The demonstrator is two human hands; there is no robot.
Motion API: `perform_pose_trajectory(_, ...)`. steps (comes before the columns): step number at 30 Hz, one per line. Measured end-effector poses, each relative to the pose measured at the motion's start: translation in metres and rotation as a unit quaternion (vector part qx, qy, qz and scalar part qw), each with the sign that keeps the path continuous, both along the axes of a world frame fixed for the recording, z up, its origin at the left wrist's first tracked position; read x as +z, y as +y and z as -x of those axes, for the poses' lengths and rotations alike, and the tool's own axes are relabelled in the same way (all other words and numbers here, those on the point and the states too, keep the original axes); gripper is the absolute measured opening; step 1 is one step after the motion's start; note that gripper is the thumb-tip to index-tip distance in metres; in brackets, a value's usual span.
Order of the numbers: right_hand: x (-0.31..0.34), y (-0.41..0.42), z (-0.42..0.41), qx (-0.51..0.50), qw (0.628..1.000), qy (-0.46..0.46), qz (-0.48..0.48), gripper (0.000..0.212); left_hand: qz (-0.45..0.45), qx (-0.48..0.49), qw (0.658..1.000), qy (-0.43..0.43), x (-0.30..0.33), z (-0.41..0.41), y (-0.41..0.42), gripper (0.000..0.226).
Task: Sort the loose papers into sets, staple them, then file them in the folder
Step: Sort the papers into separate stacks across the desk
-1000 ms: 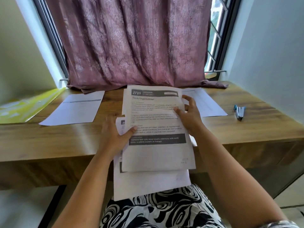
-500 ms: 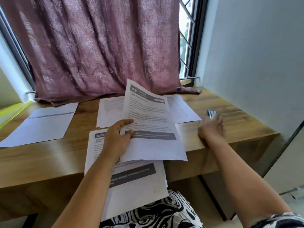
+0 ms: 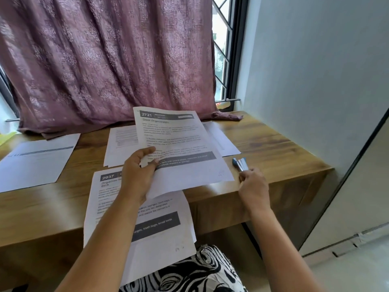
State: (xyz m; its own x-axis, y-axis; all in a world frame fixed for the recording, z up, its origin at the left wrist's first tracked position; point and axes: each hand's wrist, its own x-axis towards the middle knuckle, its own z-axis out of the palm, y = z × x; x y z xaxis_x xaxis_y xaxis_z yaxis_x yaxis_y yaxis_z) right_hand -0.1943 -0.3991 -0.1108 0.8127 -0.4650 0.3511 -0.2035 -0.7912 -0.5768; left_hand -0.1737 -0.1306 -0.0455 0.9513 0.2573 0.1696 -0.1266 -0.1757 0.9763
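Observation:
My left hand [image 3: 137, 171] pinches the left edge of the "2721" paper set [image 3: 181, 148], thumb on top, and holds it lifted and tilted over the desk. At the desk's front right, my right hand [image 3: 253, 184] has its fingers curled round the near end of the blue and silver stapler [image 3: 240, 163]. Under my left arm lies the "2937" paper set [image 3: 113, 182], hanging over the desk's front edge onto my lap. Only a sliver of the yellow folder [image 3: 6, 137] shows at the far left edge.
More sheets lie on the wooden desk [image 3: 273, 150]: one pile behind the held set [image 3: 122, 144], one sheet to its right [image 3: 223, 140], another at the left [image 3: 35, 163]. A purple curtain [image 3: 105, 60] hangs behind. A white wall [image 3: 315, 81] borders the desk's right side.
My right hand let go of the "2721" set, reached right to the stapler and now grips it. My left hand keeps the set raised. The view swung to the right.

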Motion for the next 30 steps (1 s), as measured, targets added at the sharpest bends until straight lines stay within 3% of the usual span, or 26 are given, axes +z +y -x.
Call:
perform_pose_trajectory(6,0.011,0.009,-0.006,0.142,0.989,-0.013,-0.036,0.018,-0.005,0.002,1.0,-0.017,0.014,-0.014,-0.021,0.031)
perform_pose_trajectory(12,0.021,-0.018,-0.013,0.154,0.973,-0.003,-0.17,0.012,-0.012,0.009,0.999,-0.034,0.022,-0.036,-0.032,0.03)
perform_pose_trajectory(13,0.029,-0.026,-0.017,0.139,0.952,-0.024,-0.271,0.005,0.0,0.004,0.999,-0.033,0.022,-0.042,-0.037,0.029)
perform_pose_trajectory(15,0.046,-0.039,-0.023,0.132,0.842,-0.059,-0.52,0.014,0.016,-0.013,0.999,-0.035,0.024,-0.055,-0.051,0.029)
perform_pose_trajectory(16,0.053,-0.044,-0.025,0.151,0.788,-0.069,-0.593,0.027,0.016,-0.018,0.999,-0.039,0.025,-0.063,-0.062,0.029)
perform_pose_trajectory(18,0.06,-0.048,-0.033,0.203,0.762,-0.069,-0.611,0.069,0.031,-0.031,0.998,-0.038,0.027,-0.079,-0.09,0.03)
perform_pose_trajectory(19,0.062,-0.049,-0.038,0.211,0.774,-0.07,-0.593,0.084,0.051,-0.045,0.997,-0.029,0.028,-0.087,-0.107,0.031)
perform_pose_trajectory(21,0.061,-0.056,-0.05,0.176,0.797,-0.09,-0.57,0.095,0.087,-0.077,0.993,-0.007,0.026,-0.099,-0.142,0.032)
perform_pose_trajectory(24,0.054,-0.088,-0.071,0.078,0.878,-0.135,-0.452,0.08,0.076,-0.118,0.99,0.011,0.019,-0.118,-0.189,0.031)
perform_pose_trajectory(27,0.054,-0.127,-0.086,-0.018,0.938,-0.11,-0.329,0.059,-0.052,-0.19,0.98,0.035,0.014,-0.13,-0.218,0.045)
perform_pose_trajectory(30,0.047,-0.154,-0.1,-0.071,0.97,-0.025,-0.231,0.047,-0.275,-0.244,0.93,0.017,0.007,-0.139,-0.232,0.054)
